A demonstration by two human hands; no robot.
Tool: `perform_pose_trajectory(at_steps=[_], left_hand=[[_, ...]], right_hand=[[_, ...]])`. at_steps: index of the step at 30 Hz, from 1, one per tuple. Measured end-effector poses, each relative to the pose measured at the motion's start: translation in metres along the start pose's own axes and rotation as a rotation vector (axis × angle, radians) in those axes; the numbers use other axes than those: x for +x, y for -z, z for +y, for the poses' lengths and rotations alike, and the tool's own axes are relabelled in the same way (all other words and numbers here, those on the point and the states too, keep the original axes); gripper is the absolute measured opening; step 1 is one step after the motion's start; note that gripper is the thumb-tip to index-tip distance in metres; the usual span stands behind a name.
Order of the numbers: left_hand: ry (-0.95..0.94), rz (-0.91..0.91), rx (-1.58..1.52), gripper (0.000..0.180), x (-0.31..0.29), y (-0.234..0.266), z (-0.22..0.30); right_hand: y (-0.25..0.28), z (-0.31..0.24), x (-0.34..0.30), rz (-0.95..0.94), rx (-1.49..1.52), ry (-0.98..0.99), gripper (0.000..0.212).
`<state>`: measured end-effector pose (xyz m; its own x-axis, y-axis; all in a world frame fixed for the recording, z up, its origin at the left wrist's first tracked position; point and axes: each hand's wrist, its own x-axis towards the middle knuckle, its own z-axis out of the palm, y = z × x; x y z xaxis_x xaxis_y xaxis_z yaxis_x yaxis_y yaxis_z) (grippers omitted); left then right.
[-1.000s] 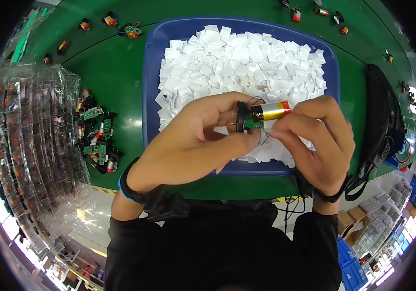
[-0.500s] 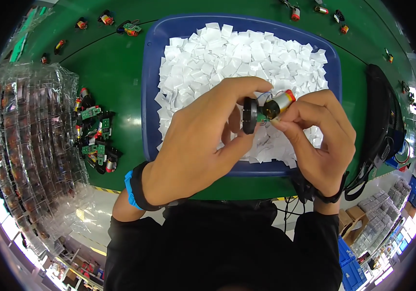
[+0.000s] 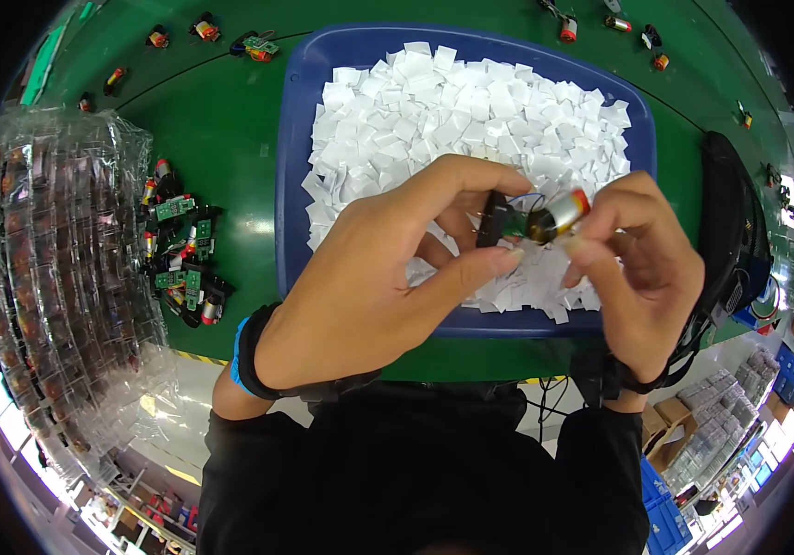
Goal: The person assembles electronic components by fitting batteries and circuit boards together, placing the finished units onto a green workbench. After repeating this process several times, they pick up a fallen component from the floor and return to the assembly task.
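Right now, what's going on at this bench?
A person's left hand holds a black part, while the right hand is at the red end of a silver cylindrical cell; motion blur hides whether it grips the cell. Both hands are above a blue plastic tub filled with white paper squares, on a green table. To the left lie green circuit boards, beside clear plastic packaging.

The left hand (image 3: 374, 268) holds a black part (image 3: 492, 222); the right hand (image 3: 647, 273) is at a blurred silver cylinder (image 3: 564, 215). A blue tub (image 3: 293, 185) lies below.
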<state>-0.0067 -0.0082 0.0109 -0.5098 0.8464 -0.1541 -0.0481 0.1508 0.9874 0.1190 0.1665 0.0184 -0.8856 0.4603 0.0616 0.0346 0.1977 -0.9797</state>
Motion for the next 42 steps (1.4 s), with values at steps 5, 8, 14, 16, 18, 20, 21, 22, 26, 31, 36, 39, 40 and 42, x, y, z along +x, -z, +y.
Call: perform_pose_trajectory(at_steps=[5,8,14,16,18,20,21,22,26,31,36,39,40,42], left_hand=[[0.001,0.055,0.014,0.045,0.0,0.0,0.002],[0.007,0.052,-0.006,0.047,0.0,0.0,0.004],[0.04,-0.002,-0.058,0.055,-0.001,-0.002,0.004],[0.022,-0.002,-0.026,0.055,-0.001,-0.002,0.003],[-0.014,0.004,0.038,0.053,0.0,-0.003,0.002],[-0.019,0.004,0.038,0.052,-0.002,-0.004,0.004],[-0.024,0.007,0.038,0.051,-0.003,-0.004,0.005],[-0.028,0.012,0.037,0.049,-0.003,-0.005,0.006],[-0.008,-0.107,0.028,0.046,-0.003,0.001,0.008],[-0.092,-0.054,0.04,0.045,0.001,-0.004,0.0],[-0.048,-0.022,0.04,0.032,0.002,-0.004,0.001],[-0.097,-0.095,0.22,0.025,0.002,0.0,0.002],[-0.056,-0.099,0.191,0.022,0.0,-0.001,0.002],[0.025,-0.104,0.131,0.015,-0.002,-0.001,0.003]], right_hand=[[0.019,0.001,0.009,0.139,-0.094,-0.007,0.027],[0.015,-0.006,0.014,-0.02,-0.653,0.622,0.028],[0.009,0.004,0.011,-0.19,-0.638,0.644,0.035],[0.006,0.002,0.006,-0.138,-0.534,0.475,0.037],[0.001,0.005,0.004,-0.095,-0.467,0.414,0.037],[-0.002,0.007,0.002,-0.016,-0.328,0.298,0.038],[-0.002,0.005,0.001,-0.013,-0.329,0.297,0.038],[-0.002,0.003,0.001,-0.031,-0.249,0.198,0.037],[-0.002,-0.001,-0.001,-0.058,-0.091,-0.009,0.036],[-0.003,0.007,0.0,-0.058,-0.154,0.155,0.034],[0.001,0.005,-0.001,-0.151,-0.301,0.31,0.038],[0.0,0.004,0.002,-0.2,-0.327,0.379,0.038],[0.0,0.004,0.003,-0.224,-0.339,0.415,0.038],[0.001,0.005,0.006,-0.225,-0.353,0.441,0.038]])
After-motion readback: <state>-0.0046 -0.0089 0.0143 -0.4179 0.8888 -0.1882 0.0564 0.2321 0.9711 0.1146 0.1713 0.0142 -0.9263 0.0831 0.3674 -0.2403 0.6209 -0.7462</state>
